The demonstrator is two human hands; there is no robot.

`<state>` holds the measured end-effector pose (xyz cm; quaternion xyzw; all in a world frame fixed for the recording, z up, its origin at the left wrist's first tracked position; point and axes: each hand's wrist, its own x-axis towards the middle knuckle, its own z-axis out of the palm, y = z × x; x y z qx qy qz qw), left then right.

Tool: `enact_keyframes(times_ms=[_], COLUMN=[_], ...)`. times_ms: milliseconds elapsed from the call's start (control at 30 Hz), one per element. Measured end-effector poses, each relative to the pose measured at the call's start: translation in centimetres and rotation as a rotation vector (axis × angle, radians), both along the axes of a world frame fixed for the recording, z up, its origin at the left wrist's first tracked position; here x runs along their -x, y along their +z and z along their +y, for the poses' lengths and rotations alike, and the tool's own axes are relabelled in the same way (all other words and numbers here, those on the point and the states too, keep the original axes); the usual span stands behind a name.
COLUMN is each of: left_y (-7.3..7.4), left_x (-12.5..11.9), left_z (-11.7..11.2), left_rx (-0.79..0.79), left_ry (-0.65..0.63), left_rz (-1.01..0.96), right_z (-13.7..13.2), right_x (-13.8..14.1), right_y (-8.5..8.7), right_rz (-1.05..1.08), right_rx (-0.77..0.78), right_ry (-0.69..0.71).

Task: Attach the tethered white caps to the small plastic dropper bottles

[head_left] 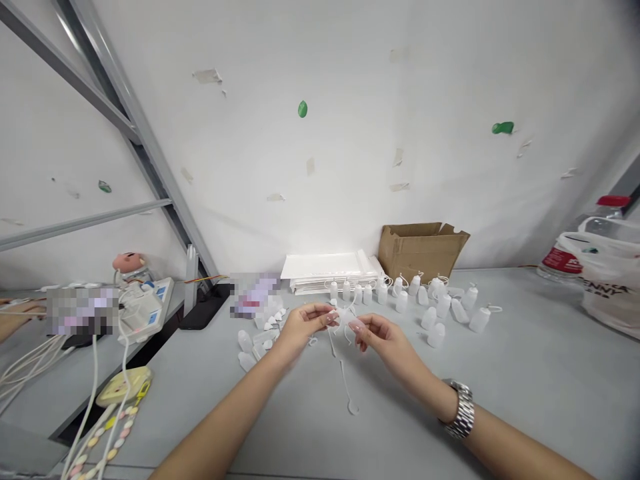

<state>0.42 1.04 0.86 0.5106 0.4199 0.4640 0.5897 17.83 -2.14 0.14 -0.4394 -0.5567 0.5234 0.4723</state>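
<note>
My left hand (311, 323) and right hand (379, 333) pinch a small white piece (345, 316) from both sides, probably so it won't wobble; it's too blurry to name.

the cord (345, 381) is white, the box (420, 252) brown.

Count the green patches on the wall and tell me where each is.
3: the middle patch, high on the wall; the right patch, slightly lower; and the left patch, lowest, between the metal beams, which may hide more.
</note>
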Motion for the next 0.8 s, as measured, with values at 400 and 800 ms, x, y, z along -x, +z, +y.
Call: enact_keyframes(times_ms=[400, 800], left_y=[-0.2, -0.4], left_x=[-0.7, -1.3], left_z=[-0.9, -1.4], left_rx=[0.132, 0.178], left_ry=[0.059, 0.062], left_rz=[-0.166, -0.295], right_z=[-0.6, -1.1], right_x=[0.2, 0.1], right_y=[-0.7, -1.0], right_rz=[-0.217, -0.364], right_rx=[-0.103, -0.399], right_ry=[-0.020, -0.145])
